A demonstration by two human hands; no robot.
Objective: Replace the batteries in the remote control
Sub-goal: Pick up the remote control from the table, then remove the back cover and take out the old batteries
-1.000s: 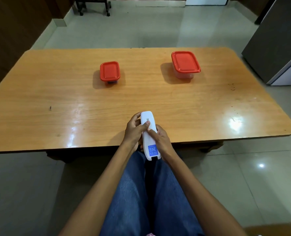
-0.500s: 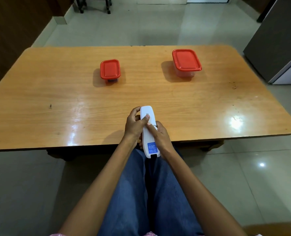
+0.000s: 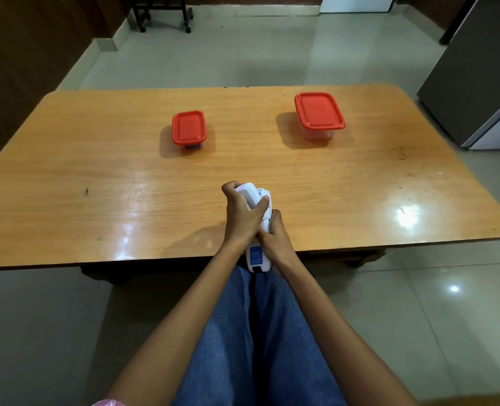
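Remote (image 3: 256, 259) over table (image 3: 96, 250) near edge, label up. Left hand (image 3: 241, 216) wraps far end; right hand (image 3: 275, 237) grips middle, near end protruding.

This looks like a room in a home, perhaps a dining area. A glossy wooden table (image 3: 96, 171) stands on pale floor tiles (image 3: 242, 54). A small red-lidded food box (image 3: 188, 127) and a larger box (image 3: 319, 111) sit toward its far edge. A grey fridge-like cabinet (image 3: 477, 68) stands beyond its far right corner.

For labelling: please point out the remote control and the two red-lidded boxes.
remote control (image 3: 256, 257): head view, blue label.
smaller box (image 3: 188, 127): head view, lid centre.
larger box (image 3: 319, 110): head view, lid centre.
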